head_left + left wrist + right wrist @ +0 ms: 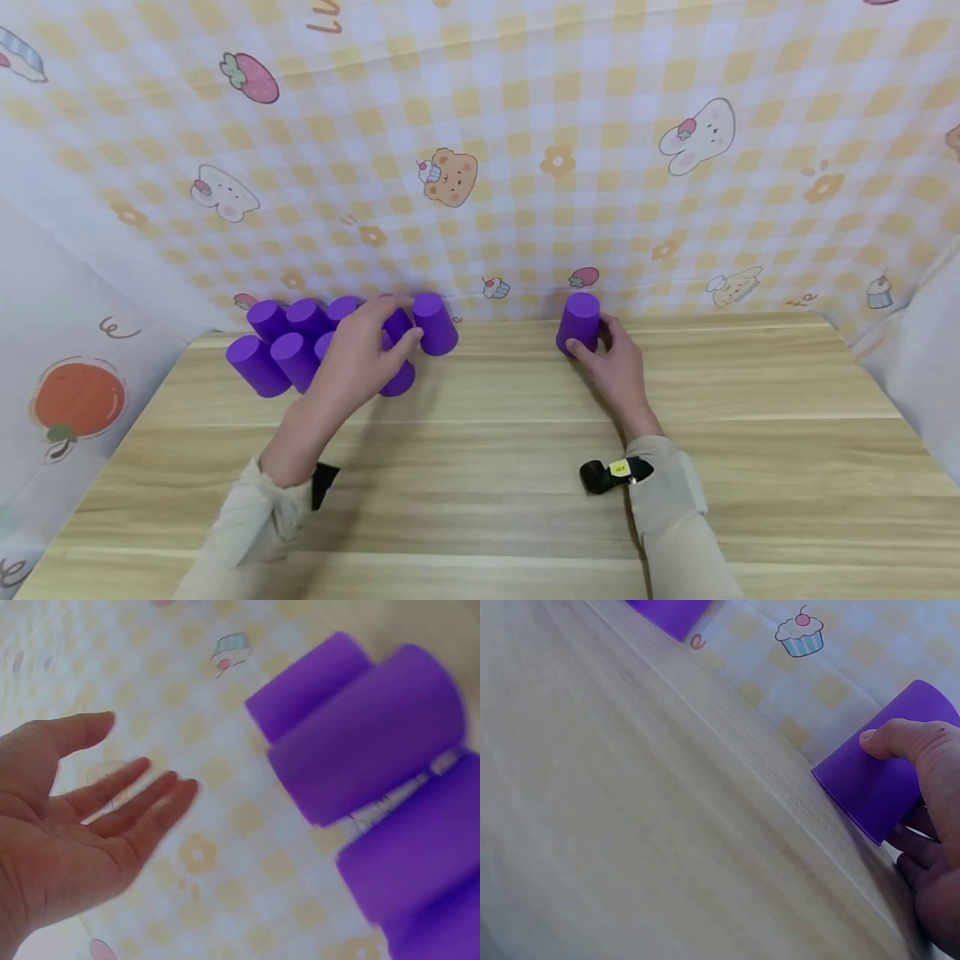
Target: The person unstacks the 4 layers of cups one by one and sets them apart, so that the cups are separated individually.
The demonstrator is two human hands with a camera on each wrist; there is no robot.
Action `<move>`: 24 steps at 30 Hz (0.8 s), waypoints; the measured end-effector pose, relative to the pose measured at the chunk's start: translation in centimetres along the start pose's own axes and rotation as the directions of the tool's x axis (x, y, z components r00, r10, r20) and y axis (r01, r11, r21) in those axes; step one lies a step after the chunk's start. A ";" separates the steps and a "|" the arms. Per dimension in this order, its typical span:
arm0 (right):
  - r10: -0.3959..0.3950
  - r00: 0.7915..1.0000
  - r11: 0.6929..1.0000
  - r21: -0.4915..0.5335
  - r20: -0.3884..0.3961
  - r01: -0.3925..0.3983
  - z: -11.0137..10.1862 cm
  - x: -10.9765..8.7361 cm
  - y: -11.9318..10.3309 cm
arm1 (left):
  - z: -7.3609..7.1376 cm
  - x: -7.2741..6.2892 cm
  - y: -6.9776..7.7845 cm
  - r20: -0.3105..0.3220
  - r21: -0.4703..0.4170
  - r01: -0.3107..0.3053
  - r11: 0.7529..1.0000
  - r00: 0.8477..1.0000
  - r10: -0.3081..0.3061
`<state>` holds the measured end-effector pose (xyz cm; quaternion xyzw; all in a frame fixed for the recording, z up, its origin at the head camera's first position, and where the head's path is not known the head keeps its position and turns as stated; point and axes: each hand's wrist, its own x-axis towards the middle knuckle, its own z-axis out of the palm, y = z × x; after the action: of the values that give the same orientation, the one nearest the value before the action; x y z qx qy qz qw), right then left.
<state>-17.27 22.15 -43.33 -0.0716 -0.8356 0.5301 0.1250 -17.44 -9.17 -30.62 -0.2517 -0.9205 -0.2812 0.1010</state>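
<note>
Near the back of the table, my right hand (618, 371) holds an upside-down purple cup (577, 323) between thumb and fingers. In the right wrist view, the thumb lies along the wall of that cup (877, 769), and its wide rim is at or just above the tabletop. My left hand (358, 350) is raised over a group of upside-down purple cups (258, 367) and partly hides them in the head view. Its fingers are spread and hold nothing, apart from the cups (375, 735) in the left wrist view. One purple cup (435, 325) stands at the group's right end.
The wooden table (480, 483) ends at the back against a yellow checked cloth (510, 108) with cartoon prints. Bare wood lies between the held cup and the group. White cloth (60, 275) hangs at the left side. Each wrist wears a black camera strap (615, 473).
</note>
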 end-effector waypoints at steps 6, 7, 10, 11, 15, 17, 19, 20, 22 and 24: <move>-0.016 1.000 0.999 0.029 0.001 0.016 0.0 -0.1 -0.3 | -1.1 -4.7 -0.7 0.013 0.033 -0.105 0.994 0.994 0.105; -0.019 1.000 0.999 0.034 0.002 0.019 0.1 -0.1 -0.4 | -1.3 -5.5 -0.8 0.013 0.039 -0.108 0.993 0.994 0.108; -0.016 1.000 0.999 0.049 0.005 0.015 0.4 -0.1 -0.7 | -1.7 -7.5 -1.0 0.006 0.056 -0.107 0.993 0.994 0.106; -0.013 1.000 0.999 0.053 0.008 0.013 0.6 -0.1 -0.9 | -1.9 -8.0 -1.0 0.001 0.063 -0.106 0.992 0.994 0.106; -0.016 0.999 0.997 0.071 0.031 0.014 1.4 -0.3 -1.4 | -2.3 -9.8 -0.9 -0.023 0.092 -0.103 0.990 0.994 0.106; -0.034 0.998 0.996 0.089 0.052 0.029 2.0 -0.5 -1.8 | -2.4 -10.7 -0.8 -0.027 0.105 -0.101 0.989 0.994 0.105; -0.057 0.996 0.993 0.110 0.075 0.049 2.6 -0.7 -2.2 | -2.5 -11.6 -0.6 -0.027 0.115 -0.097 0.989 0.995 0.101; -0.073 0.993 0.991 0.117 0.091 0.062 2.9 -0.8 -2.5 | -2.5 -12.1 -0.5 -0.031 0.117 -0.096 0.988 0.994 0.100; -0.093 0.989 0.989 0.122 0.115 0.079 3.6 -1.0 -3.1 | -2.5 -12.8 -0.3 -0.037 0.116 -0.103 0.988 0.993 0.108; -0.111 0.984 0.988 0.122 0.136 0.095 4.2 -1.2 -3.6 | -2.4 -13.4 -0.1 -0.050 0.107 -0.117 0.987 0.991 0.123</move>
<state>-17.28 16.72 -41.95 0.0172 -0.8131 0.5739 0.0963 -5.93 -16.07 -33.05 -0.2932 -0.9138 -0.2334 0.1567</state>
